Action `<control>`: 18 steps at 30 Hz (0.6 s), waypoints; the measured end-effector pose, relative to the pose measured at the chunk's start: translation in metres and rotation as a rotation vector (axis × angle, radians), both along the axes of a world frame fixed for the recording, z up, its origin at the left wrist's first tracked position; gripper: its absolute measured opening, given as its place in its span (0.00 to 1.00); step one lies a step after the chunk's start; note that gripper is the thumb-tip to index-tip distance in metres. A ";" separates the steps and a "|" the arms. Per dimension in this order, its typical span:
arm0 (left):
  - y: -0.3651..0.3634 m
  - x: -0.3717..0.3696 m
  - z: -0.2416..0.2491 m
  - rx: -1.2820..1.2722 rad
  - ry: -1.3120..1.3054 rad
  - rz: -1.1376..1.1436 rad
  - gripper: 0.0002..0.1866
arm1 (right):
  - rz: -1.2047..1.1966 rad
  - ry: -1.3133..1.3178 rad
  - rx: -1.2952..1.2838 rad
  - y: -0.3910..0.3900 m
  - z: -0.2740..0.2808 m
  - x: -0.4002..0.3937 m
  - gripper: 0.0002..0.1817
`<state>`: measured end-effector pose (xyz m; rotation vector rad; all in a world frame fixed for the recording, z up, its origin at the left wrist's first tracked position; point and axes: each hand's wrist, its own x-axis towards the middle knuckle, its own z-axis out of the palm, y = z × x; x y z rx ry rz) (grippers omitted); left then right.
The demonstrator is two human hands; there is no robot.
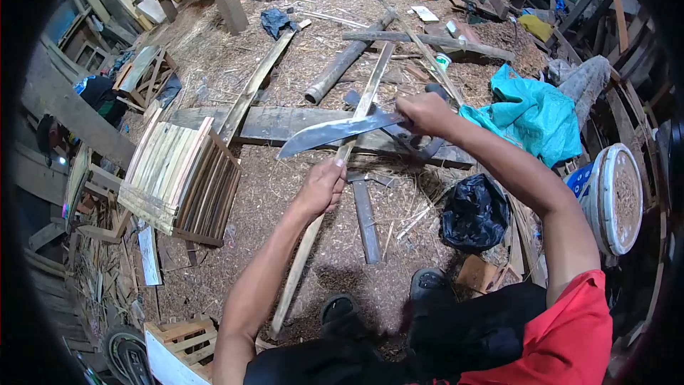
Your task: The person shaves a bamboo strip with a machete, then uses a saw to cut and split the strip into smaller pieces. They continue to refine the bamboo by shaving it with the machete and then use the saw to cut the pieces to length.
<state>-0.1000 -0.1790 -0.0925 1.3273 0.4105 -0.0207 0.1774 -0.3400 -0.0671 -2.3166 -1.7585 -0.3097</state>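
My right hand (425,114) is closed around the handle of a machete (324,134), its broad blade pointing left. My left hand (324,187) grips a long, thin wooden strip (303,260) that slants from near my feet up and away from me. The blade lies across the strip just beyond my left fingers, overlapping it in this view. Under the strip's far part, a thick plank (274,127) rests crosswise on the ground. Between my feet and the plank lies a hammer (368,224), its head toward the plank.
A slatted wooden crate (171,175) stands at left. To the right are a black plastic bag (476,217), a teal sheet (534,110) and a white bucket (624,199). Beyond the plank lie a round pole (342,68) and several wood pieces. Shavings cover the ground.
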 end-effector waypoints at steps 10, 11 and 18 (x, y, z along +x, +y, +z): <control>0.035 0.008 0.018 0.092 -0.139 0.231 0.18 | -0.563 0.334 0.272 -0.015 -0.006 0.085 0.21; 0.048 0.020 0.021 0.077 -0.204 0.240 0.18 | -0.509 0.440 0.288 -0.009 -0.002 0.063 0.23; 0.100 0.086 0.151 0.314 -0.563 0.319 0.31 | -0.212 1.139 0.329 0.036 0.019 -0.058 0.24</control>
